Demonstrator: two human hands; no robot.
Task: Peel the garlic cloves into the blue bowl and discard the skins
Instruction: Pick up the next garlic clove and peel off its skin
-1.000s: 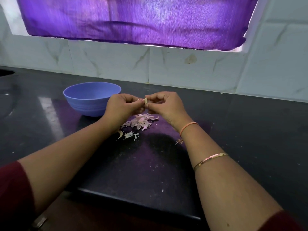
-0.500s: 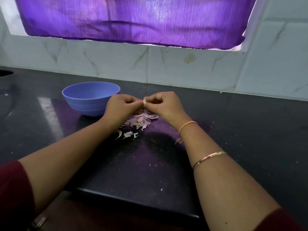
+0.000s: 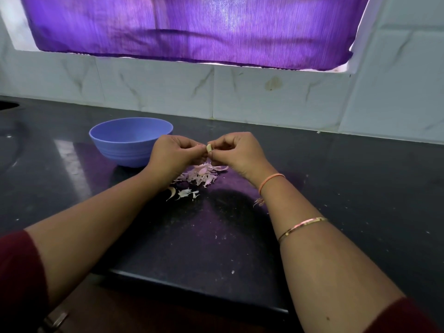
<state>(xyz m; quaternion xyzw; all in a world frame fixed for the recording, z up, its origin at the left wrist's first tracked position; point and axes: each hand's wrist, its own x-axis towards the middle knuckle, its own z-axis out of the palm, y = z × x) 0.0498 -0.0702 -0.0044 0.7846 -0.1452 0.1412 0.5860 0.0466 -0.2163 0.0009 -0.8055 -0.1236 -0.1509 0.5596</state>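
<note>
The dark counter (image 3: 360, 188) fills the lower part of the view, and a purple curtain (image 3: 192, 27) hangs over the window at twelve o'clock, tinting the polished stone. The blue bowl (image 3: 129, 143) stands at about ten o'clock from the hands. It is just beside the left wrist, probably so that a finished piece can be dropped in with a short reach. Its bottom is hidden from this angle, so I cannot tell what it holds. The left hand (image 3: 173, 155) and the right hand (image 3: 237, 152) meet in the middle of the view, raised a little above the counter. Their fingers are curled and their fingertips are brought together. At six o'clock from them, directly under the work, a loose heap of pinkish skins (image 3: 201, 175) lies on the counter, likely because the peelings fall straight down there. A few stray bits lie at seven o'clock from the heap. The skins look yet to be cleared away. The garlic clove (image 3: 209, 148) shows pale between the two hands, pinched by the fingertips of both. Judging by this grip, one hand steadies it while the other picks at its skin.
</note>
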